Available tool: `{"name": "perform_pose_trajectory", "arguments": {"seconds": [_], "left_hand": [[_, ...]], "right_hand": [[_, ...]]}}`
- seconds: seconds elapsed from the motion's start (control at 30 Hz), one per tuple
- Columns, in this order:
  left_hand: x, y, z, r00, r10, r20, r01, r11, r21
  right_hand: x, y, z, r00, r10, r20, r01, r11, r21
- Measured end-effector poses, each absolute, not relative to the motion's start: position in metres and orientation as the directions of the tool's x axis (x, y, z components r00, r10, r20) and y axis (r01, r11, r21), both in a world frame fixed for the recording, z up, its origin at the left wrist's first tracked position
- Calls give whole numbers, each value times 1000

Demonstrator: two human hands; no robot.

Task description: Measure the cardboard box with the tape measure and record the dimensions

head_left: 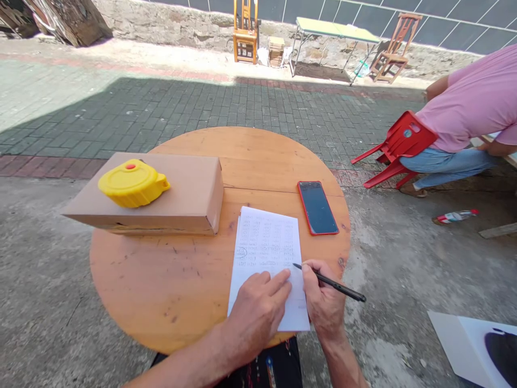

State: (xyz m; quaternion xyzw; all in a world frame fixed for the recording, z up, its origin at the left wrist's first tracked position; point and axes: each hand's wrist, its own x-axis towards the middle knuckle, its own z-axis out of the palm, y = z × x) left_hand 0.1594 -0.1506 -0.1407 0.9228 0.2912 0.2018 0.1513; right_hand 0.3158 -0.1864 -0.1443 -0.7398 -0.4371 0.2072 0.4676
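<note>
Sheets of white paper with rows of handwriting lie near the front edge of the round wooden table. My left hand rests flat on the lower part of the top sheet, its index finger stretched toward the last written row. A black pen is gripped between the thumb and fingers of my right hand, at the paper's right edge. The pen's tip is close to the end of that row; whether it touches the paper I cannot tell. Some lower writing is covered by my left hand.
A cardboard box stands on the table's left, with a yellow tape measure on top. A red-edged phone lies at right. Beyond, a person in pink sits on a red chair. A bottle lies on the ground.
</note>
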Motion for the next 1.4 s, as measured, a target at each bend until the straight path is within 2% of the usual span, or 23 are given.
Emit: {"name": "perform_pose_trajectory", "arguments": {"seconds": [0.3,0.5,0.67,0.8,1.0,1.2,1.3,1.4], "left_hand": [[159,-151,-141,756,596,270,478,-785,393],[158,-151,-141,763,593,258,475,-784,398],[160,-150,-140,754,594,279,470,-786,403],[159,-149,-140,755,587,293,464,-794,393],[158,-150,-142,752,593,289,476,-791,384],[157,-159,-115,791,594,148,533,-787,312],[142,-170,-102,772,618,148,552,-767,326],[115,-181,-107,706,679,203,599,-724,342]], "right_hand": [[316,-188,-148,526,844,104,442,-167,-881],[318,-191,-149,537,840,72,345,-141,-928],[318,-186,-148,648,755,100,179,-23,-984],[319,-183,-148,714,695,82,155,-43,-987],[319,-180,-145,703,698,139,300,-114,-947],[323,-182,-132,571,809,141,268,-21,-963],[338,-192,-123,485,843,232,427,2,-904],[357,-204,-121,275,880,387,717,80,-692]]}}
